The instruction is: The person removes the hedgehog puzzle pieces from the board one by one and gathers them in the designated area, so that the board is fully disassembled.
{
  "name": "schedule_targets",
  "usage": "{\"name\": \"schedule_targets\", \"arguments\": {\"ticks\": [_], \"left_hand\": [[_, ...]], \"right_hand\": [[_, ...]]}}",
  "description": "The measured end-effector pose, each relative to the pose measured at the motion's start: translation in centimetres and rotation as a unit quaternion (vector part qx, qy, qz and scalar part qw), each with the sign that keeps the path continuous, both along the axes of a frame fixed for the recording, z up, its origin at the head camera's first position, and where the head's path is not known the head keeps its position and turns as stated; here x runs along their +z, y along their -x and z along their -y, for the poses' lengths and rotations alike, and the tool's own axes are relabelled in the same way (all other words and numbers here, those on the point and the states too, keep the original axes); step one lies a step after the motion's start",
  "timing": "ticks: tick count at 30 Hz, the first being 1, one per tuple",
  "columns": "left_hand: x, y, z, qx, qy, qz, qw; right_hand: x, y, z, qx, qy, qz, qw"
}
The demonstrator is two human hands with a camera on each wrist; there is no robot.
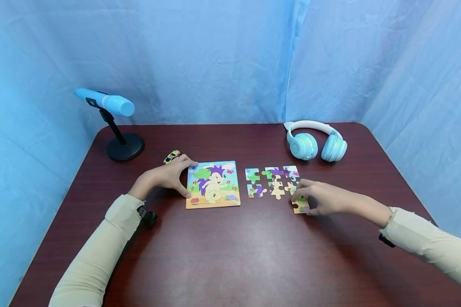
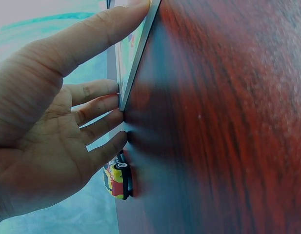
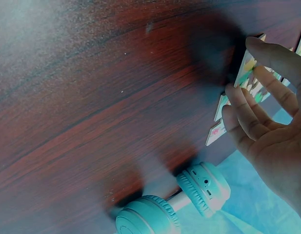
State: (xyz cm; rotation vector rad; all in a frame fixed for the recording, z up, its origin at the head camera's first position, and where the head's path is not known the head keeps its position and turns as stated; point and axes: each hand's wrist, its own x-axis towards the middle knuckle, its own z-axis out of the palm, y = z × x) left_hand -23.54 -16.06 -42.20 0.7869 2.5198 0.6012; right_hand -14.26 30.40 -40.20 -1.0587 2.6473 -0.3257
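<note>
A square picture board (image 1: 214,184) showing a purple-spined hedgehog lies on the table. My left hand (image 1: 170,174) touches its left side, thumb near the lower corner and fingers at the upper corner, spread apart. To the board's right, several jigsaw pieces (image 1: 277,189) lie in two loose rows. My right hand (image 1: 324,198) pinches a green and tan jigsaw piece (image 1: 301,207) between thumb and fingers, at the lower right of those rows. In the right wrist view this jigsaw piece (image 3: 246,66) looks tilted up from the table; part of it is hidden by fingers.
A toy car (image 1: 171,157) stands just behind my left hand. A blue microphone (image 1: 117,105) on a black stand (image 1: 125,147) is at the back left. Light-blue headphones (image 1: 304,146) lie at the back right. Blue curtains (image 1: 215,64) surround the dark wooden table (image 1: 230,256).
</note>
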Motion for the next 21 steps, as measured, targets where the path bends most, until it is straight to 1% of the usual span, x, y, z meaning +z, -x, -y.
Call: {"name": "schedule_targets", "arguments": {"ticks": [11,18,21], "left_hand": [[-0.21,0.15,-0.01,0.002,-0.002,0.002,1.0000],[-0.17,0.13,-0.02,0.000,-0.005,0.000,1.0000],[-0.16,0.13,-0.01,0.000,-0.007,-0.001,1.0000]], "right_hand": [[-0.05,-0.10,-0.22,-0.007,0.000,0.009,1.000],[0.00,0.14,-0.01,0.000,0.007,-0.010,1.000],[0.06,0.40,0.50,0.002,0.012,-0.011,1.000]]}}
